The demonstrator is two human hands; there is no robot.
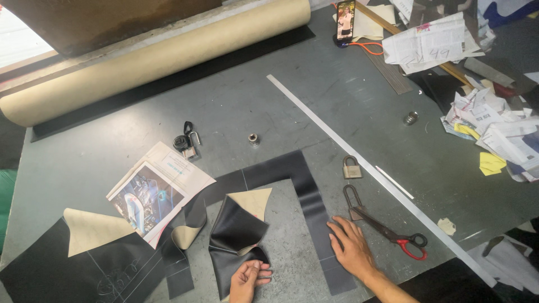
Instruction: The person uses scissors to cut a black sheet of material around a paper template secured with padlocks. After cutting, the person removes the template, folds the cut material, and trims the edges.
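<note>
Glossy black leatherette (238, 235) with a matt beige backing is seen on the dull, scuffed grey table (314, 106), beside it scissors (387, 227) of dark metal with red plastic handles, a shiny metal padlock (352, 168), a brushed metal ruler (359, 160) and a glossy paper leaflet (157, 191).

left hand (250, 279) curled; right hand (352, 248) flat, fingers spread

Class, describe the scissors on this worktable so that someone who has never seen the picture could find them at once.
Start at the long white strip crossing the grey table diagonally. Just below it, beside the right hand pressing on black sheet material, lie the scissors. Their red handles set them apart from the brass padlock above.
</note>
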